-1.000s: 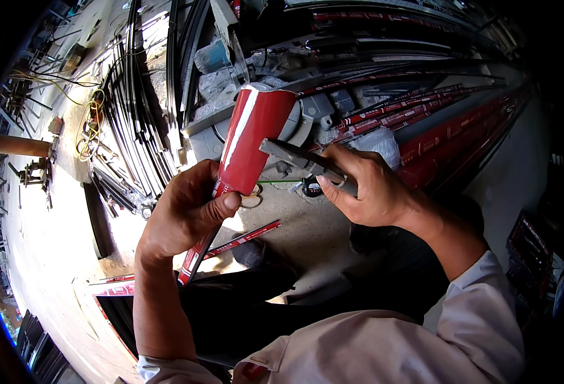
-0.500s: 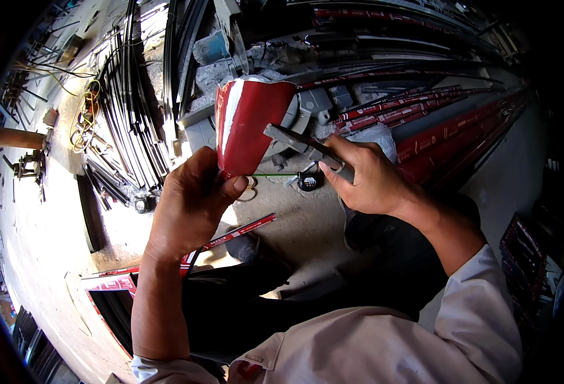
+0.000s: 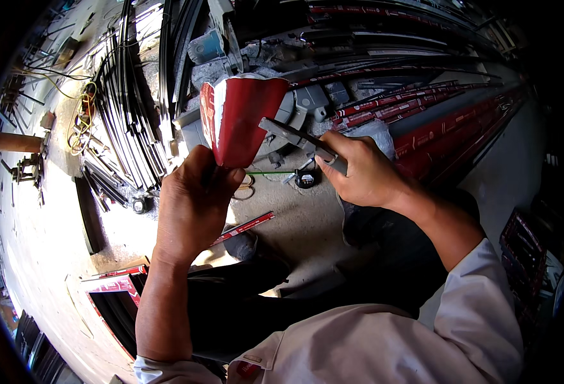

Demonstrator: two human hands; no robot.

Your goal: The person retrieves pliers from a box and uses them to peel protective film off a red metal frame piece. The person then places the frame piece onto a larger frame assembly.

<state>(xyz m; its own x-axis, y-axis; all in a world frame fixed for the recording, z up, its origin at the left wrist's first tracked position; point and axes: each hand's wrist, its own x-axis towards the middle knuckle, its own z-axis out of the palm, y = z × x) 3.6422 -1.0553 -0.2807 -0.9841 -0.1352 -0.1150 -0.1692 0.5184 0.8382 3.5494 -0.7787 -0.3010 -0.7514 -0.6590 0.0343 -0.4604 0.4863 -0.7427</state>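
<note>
My left hand [image 3: 195,208] is closed on the narrow lower end of a red sheet [image 3: 246,118], folded into a cone-like shape with a white streak and printing along its left side. My right hand [image 3: 365,169] grips a long, flat grey metal piece [image 3: 298,141]; its exact kind I cannot make out. The far end of that piece reaches up to the red sheet's right edge; whether they touch I cannot tell. Below and between the hands a black tape measure [image 3: 305,178] lies on the floor, beside a thin green strip [image 3: 270,172].
A grey machine with a round base [image 3: 275,137] stands behind the red sheet. Long black profiles [image 3: 138,121] lie at the left near a yellow cable [image 3: 80,131]. Red-wrapped profiles [image 3: 448,137] stretch away at the right. A short red strip [image 3: 246,227] lies near my legs.
The red sheet has turned a little, showing more of its printed left side, and has shifted slightly left. The metal piece has moved slightly left and stays in my right hand.
</note>
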